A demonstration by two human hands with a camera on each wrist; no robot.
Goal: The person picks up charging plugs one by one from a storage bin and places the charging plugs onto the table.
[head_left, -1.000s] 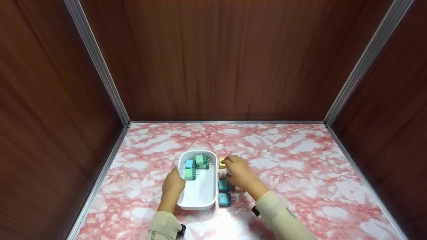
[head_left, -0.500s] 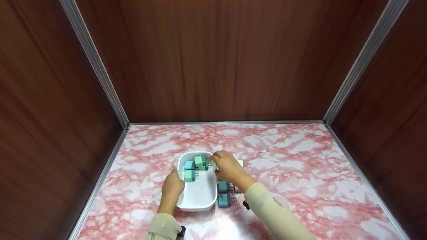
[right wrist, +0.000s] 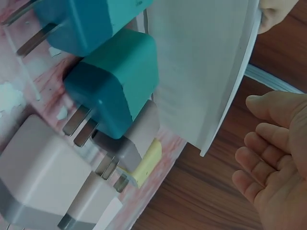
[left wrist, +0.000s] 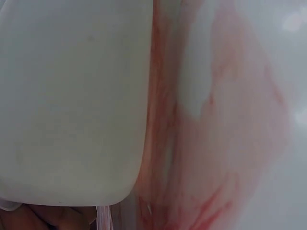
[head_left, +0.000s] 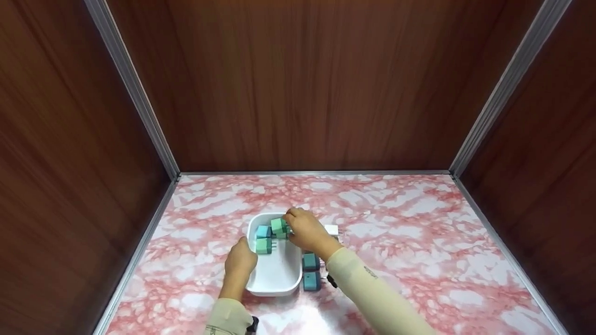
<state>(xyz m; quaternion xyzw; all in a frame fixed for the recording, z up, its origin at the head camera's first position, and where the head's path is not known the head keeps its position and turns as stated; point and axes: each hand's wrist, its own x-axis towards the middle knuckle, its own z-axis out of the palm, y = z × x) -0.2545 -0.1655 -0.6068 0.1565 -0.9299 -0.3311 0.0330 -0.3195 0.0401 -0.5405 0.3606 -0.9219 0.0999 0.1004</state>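
Right hand (head_left: 305, 230) hovers over the far end of the white tray (head_left: 274, 281), fingers by the green plug (head_left: 279, 225) at the top of the pile; wrist cam shows its palm open, fingers relaxed, nothing in them. Left hand (head_left: 240, 261) rests against the tray's left rim, steadying it; grip can't be told, fingers hidden. Tray's long axis runs away from the person; the plugs sit at its far end, nearer the right hand. Two teal plugs (head_left: 311, 261) lie on the table (head_left: 419, 242) just right of the tray, a white plug (head_left: 331, 230) beyond them. Vs 1 s ago: right hand has crossed from beside the tray, where it pinched a yellowish piece, to over the tray; left hand unchanged.
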